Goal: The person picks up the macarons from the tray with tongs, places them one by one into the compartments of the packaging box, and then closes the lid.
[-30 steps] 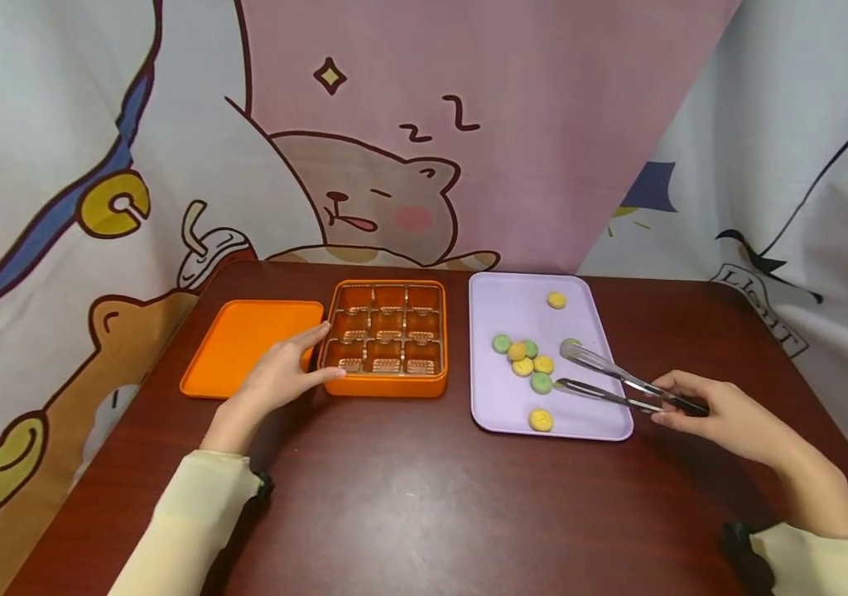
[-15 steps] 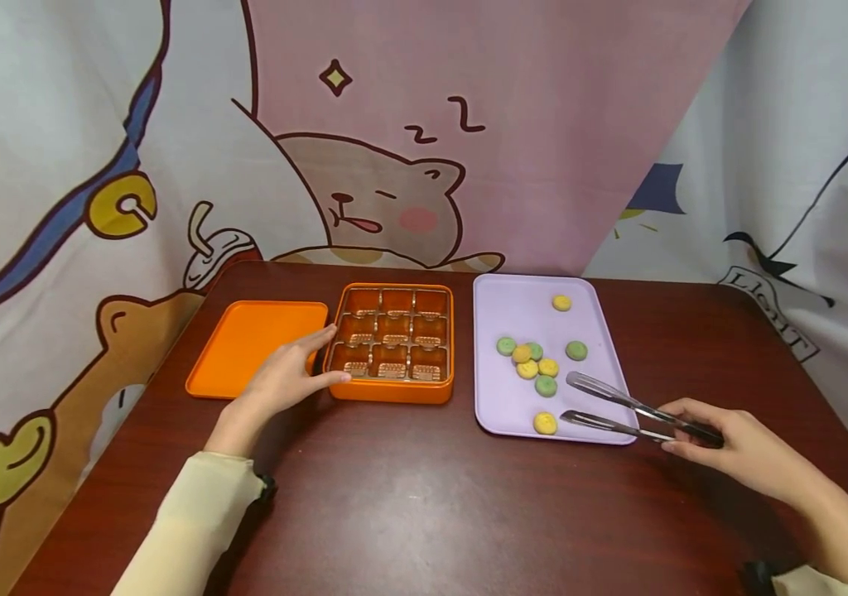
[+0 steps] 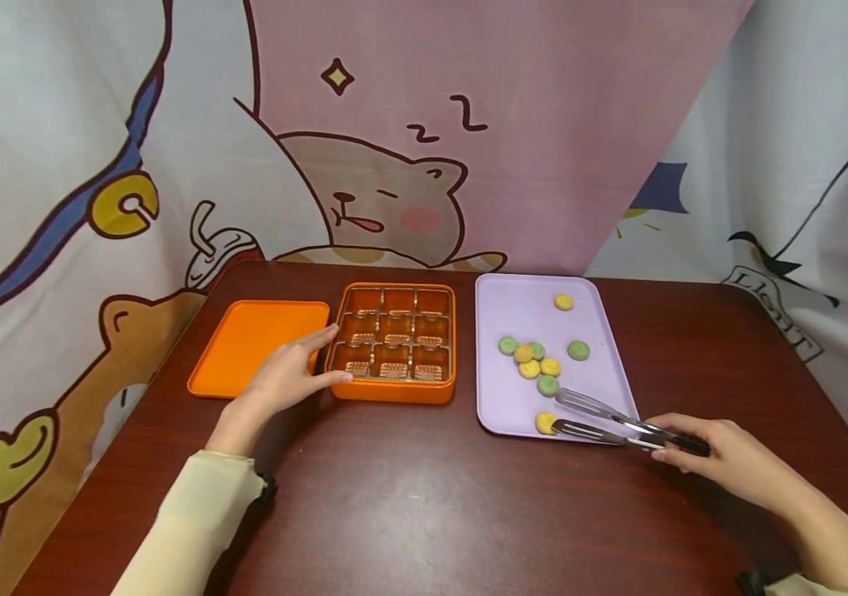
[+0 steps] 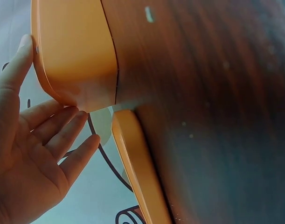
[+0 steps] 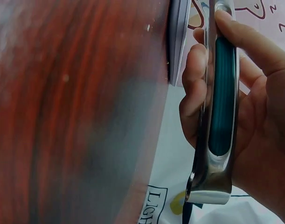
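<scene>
My right hand (image 3: 722,455) grips metal tongs (image 3: 594,406) by their dark-handled end; the tong arms are spread apart. One tip lies right at the yellow cookie (image 3: 545,423) near the tray's front edge, the other just beside the lower green cookie (image 3: 547,386). Several small round yellow and green cookies are scattered on the lilac tray (image 3: 494,308). With fairly straight fingers, my left hand (image 3: 282,379) touches the left side of the orange box (image 3: 394,391), thumb at its front left corner. A clear insert (image 3: 397,338) splits this box into compartments with nothing in them.
An orange lid (image 3: 248,339) lies flat left of the box, partly behind my left hand. The dark wooden table (image 3: 409,497) stretches toward me. Printed curtains (image 3: 543,149) hang behind the table and along its sides.
The tongs moved away from the green cookie on the tray's right, toward the front, then left to the yellow cookie near the front edge. My left hand stays at the box.
</scene>
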A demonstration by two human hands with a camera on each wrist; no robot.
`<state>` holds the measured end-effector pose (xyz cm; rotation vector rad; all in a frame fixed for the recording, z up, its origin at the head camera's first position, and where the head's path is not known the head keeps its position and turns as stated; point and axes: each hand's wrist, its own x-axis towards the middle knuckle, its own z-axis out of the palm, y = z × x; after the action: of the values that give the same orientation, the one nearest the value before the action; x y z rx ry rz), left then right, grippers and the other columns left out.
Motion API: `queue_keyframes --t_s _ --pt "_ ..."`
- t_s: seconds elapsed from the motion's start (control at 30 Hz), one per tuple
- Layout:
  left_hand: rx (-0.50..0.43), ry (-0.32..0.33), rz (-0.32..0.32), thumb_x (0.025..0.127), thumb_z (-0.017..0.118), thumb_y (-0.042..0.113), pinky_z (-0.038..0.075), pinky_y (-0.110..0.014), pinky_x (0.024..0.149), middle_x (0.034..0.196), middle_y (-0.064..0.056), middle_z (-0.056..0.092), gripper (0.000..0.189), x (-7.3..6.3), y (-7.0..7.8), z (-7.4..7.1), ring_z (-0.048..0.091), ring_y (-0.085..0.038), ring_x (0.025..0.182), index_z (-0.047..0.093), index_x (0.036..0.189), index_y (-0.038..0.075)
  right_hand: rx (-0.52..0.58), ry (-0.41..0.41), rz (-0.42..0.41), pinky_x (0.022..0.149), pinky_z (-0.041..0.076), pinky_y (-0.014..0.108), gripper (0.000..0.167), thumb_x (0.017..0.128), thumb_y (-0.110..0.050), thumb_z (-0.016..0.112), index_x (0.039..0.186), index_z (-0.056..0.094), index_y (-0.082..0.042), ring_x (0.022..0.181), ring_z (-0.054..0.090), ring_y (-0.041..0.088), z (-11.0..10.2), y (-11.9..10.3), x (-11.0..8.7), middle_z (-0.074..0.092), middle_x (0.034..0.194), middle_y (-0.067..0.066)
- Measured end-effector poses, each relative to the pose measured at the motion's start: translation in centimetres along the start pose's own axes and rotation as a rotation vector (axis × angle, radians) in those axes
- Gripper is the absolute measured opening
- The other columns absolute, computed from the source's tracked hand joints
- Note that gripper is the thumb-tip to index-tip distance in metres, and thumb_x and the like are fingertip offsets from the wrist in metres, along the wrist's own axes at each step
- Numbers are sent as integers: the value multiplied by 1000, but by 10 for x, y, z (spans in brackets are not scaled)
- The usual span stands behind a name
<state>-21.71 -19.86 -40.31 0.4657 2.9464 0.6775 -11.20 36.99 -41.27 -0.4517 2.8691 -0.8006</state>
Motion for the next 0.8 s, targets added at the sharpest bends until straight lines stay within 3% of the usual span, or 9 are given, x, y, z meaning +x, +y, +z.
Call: queue_keyframes --t_s 0.13,0.2,0.37,0.5,0.6,0.67,0.7,0.8 --pt "-5 -1 0 85 70 59 55 -48 86 160 -11 38 90 0 0 1 53 -14 57 34 157 18 -2 -47 40 52 43 20 39 89 -26 75 123 68 -7 60 53 -1 0 -1 0 63 73 -11" --pt "2 4 -1 85 70 59 53 -51 93 160 -12 38 90 0 1 1 62 -20 71 35 157 17 -10 -70 50 53 44 20 42 90 -27 74 125 67 -4 61 53 -2 0 -2 1 66 79 -8" --pt "3 11 6 86 70 57 53 -52 94 159 -13 39 89 -2 1 1 67 -31 96 35 156 16 -14 -75 43 54 46 21 41 91 -27 73 125 69 -4 62 53 -3 0 -4 4 70 89 -5" --pt "0 9 11 86 70 57 56 -45 83 160 -12 38 89 -2 0 2 63 -20 69 35 156 17 -20 -73 39 54 46 21 41 91 -27 73 125 69 -4 62 53 -3 1 -4 4 69 85 -8" --pt "-1 8 10 85 70 58 56 -44 79 160 -12 38 90 -2 -1 3 58 -18 58 35 157 17 -16 -75 44 54 47 21 41 91 -27 72 125 69 -4 63 53 -3 2 -3 4 69 83 -9" --pt "-5 8 9 85 70 59 56 -47 87 160 -12 38 90 -2 -1 3 67 -25 75 34 157 17 -9 -72 43 54 48 21 41 91 -27 72 124 69 -4 63 53 -4 3 -3 3 68 82 -9" --pt "-7 10 8 85 70 59 54 -51 94 160 -12 38 90 -2 -1 3 70 -30 91 34 157 17 -6 -70 42 54 48 21 41 91 -27 72 124 69 -3 63 54 -4 3 -3 4 68 81 -9" --pt "-13 14 7 85 70 59 47 -55 105 160 -12 38 90 -2 -1 2 56 -37 130 34 157 17 -2 -74 41 54 49 21 40 91 -26 72 123 70 -2 62 54 -3 3 -5 5 67 76 -10"
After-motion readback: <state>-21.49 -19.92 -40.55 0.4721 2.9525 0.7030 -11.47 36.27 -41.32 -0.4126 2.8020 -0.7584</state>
